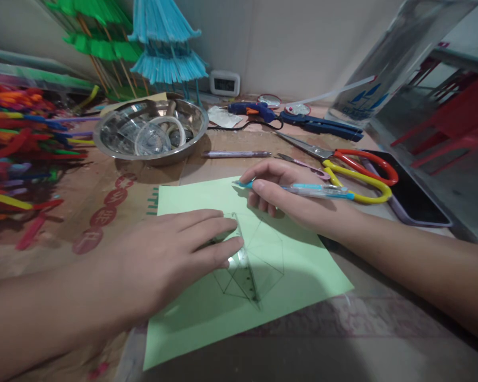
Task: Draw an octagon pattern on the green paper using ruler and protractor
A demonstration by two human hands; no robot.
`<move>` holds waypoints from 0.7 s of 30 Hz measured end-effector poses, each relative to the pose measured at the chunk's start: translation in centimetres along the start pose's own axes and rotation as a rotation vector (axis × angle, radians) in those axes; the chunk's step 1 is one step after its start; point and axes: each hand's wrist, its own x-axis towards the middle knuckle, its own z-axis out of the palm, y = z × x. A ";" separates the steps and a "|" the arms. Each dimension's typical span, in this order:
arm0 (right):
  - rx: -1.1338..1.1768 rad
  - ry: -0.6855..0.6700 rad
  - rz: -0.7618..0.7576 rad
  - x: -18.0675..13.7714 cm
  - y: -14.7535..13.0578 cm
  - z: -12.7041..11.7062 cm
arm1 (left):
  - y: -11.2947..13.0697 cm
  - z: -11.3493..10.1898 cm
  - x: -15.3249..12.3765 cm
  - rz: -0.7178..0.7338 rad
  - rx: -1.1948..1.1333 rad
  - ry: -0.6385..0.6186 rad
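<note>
A sheet of light green paper (175, 339) lies at a slant, with thin straight lines drawn across its middle. My left hand (183, 239) is palm down over it, fingers stretched out and pressing on a clear plastic ruler (247, 276) with a marked straight edge. Part of that ruler is hidden under the hand. At the paper's far right, my right hand (281, 185) is closed around a blue, clear-barrelled mechanical pencil (314, 189). Its tip points left and stays above the paper, apart from the ruler.
Behind the paper lie a purple pen (237, 154), red-and-yellow-handled scissors (366, 164), a phone (418, 199) and a blue glue gun (250, 110). A steel bowl (103, 143) holds tape rolls. Colourful pipe cleaners (19, 138) spread at left; a small clock (224, 83) stands behind.
</note>
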 end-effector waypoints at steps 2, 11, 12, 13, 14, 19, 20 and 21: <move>-0.005 -0.002 -0.005 0.0 0.1 0.0 | 0.1 0.0 0.0 0.002 0.010 -0.006; -0.002 0.002 -0.001 0.0 0.0 0.0 | 0.0 0.3 -0.2 -0.008 0.012 -0.002; 0.001 0.002 0.001 0.0 0.0 0.0 | 0.0 0.2 -0.2 -0.011 0.002 -0.016; 0.003 0.003 0.002 0.0 -0.1 0.0 | 0.0 0.3 -0.3 -0.015 -0.011 -0.023; 0.004 0.002 0.002 0.0 -0.1 0.0 | 0.0 0.4 -0.4 -0.024 -0.028 -0.014; -0.002 -0.004 0.005 0.0 -0.2 0.0 | 0.1 1.1 -0.5 -0.065 -0.111 0.028; 0.000 -0.004 0.008 0.0 -0.2 0.0 | 0.1 1.0 -0.4 -0.065 -0.111 0.022; 0.003 -0.004 0.010 -0.1 -0.2 0.0 | 0.1 1.0 -0.3 -0.059 -0.103 0.021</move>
